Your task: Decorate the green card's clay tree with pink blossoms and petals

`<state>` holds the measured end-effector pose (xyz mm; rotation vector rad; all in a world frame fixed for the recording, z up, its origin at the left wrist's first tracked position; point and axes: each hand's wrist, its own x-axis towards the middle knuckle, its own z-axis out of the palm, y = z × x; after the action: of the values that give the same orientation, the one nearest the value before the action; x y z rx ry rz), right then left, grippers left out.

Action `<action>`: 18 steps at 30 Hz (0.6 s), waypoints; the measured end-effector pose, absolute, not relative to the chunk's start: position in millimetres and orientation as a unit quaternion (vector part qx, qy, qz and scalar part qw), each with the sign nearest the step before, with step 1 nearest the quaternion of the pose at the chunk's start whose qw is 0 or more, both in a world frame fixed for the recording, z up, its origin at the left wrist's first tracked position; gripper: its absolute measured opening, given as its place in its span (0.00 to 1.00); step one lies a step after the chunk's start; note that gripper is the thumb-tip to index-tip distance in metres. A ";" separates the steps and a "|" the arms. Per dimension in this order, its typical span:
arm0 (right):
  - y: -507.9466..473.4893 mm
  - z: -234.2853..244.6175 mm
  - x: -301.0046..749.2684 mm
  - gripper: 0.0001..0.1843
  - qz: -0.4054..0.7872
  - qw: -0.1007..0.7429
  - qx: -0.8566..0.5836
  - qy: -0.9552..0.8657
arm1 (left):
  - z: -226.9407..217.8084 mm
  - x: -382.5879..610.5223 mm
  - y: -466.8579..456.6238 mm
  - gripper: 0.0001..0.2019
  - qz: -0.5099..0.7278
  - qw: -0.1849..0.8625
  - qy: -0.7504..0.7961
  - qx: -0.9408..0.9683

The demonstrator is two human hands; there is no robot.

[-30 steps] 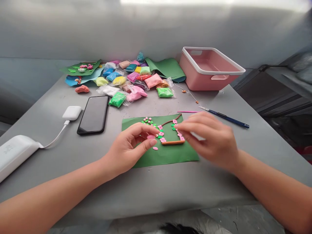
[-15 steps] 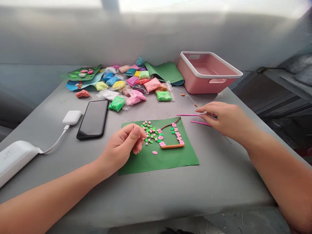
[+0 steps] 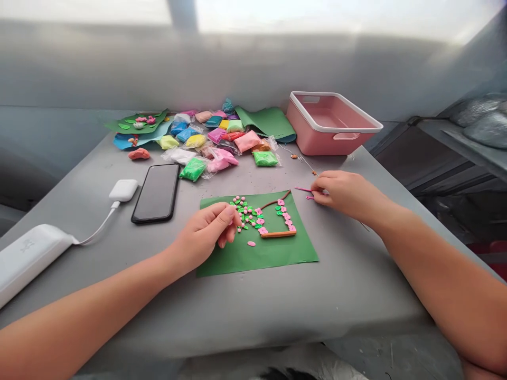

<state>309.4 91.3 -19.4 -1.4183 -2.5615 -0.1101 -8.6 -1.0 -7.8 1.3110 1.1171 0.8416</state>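
My left hand [image 3: 212, 228] hovers over the left part of a green paper sheet [image 3: 277, 252]. Its thumb and fingers are pinched together, and anything between them is hidden. Beside the fingers, the sheet bears small pink clay balls and green clay leaves [image 3: 247, 215], pink clay flowers [image 3: 288, 220], a brown clay strip [image 3: 278, 234] and a loose pink oval of clay [image 3: 251, 244]. Right of the sheet, my right hand [image 3: 343, 194] is closed over slim pink modelling tools [image 3: 302, 189]. Its fingers grip one tool, mostly covered by the hand; another tool's tip [image 3: 309, 197] shows below.
Bags of coloured clay [image 3: 222, 138] crowd the back of the table. A pink basket [image 3: 336, 124] stands at the back right beside folded green paper [image 3: 269, 124]. Left are a phone [image 3: 156, 192], a white case [image 3: 123, 190] and a cabled power bank [image 3: 37, 258].
My right hand has moved left and closed over the pink tools, and the upper tool has slid slightly right relative to the sheet. My left hand keeps its pinch. The camera view has shifted a little.
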 end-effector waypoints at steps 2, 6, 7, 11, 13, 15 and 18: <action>89.7 -13.8 308.6 0.12 -0.034 0.097 -0.504 -0.858 | -7.8 -9.1 -1.3 0.18 0.366 0.573 0.479 0.555; 77.8 0.9 304.6 0.05 0.090 0.179 -0.562 -0.803 | -8.1 -10.1 -1.1 0.19 0.375 0.577 0.471 0.552; 73.1 4.6 302.6 0.06 0.144 0.204 -0.563 -0.788 | -8.3 -10.1 -1.0 0.20 0.377 0.579 0.469 0.551; 52.3 16.9 286.4 0.10 0.360 0.314 -0.446 -0.757 | -8.7 -8.9 -0.9 0.19 0.379 0.582 0.464 0.550; 42.4 21.5 272.2 0.10 0.453 0.416 -0.383 -0.690 | -9.0 -8.5 -1.0 0.19 0.377 0.582 0.463 0.552; 33.4 25.0 255.4 0.12 0.513 0.490 -0.377 -0.596 | -9.4 -8.5 -0.9 0.20 0.376 0.582 0.461 0.554; 21.5 25.2 231.0 0.17 0.559 0.492 -0.378 -0.550 | -10.1 -8.7 0.0 0.19 0.377 0.585 0.460 0.552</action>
<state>231.0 21.5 25.2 -0.9181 -1.3345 1.3575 -8.7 0.0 -10.1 1.2877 1.0724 0.8787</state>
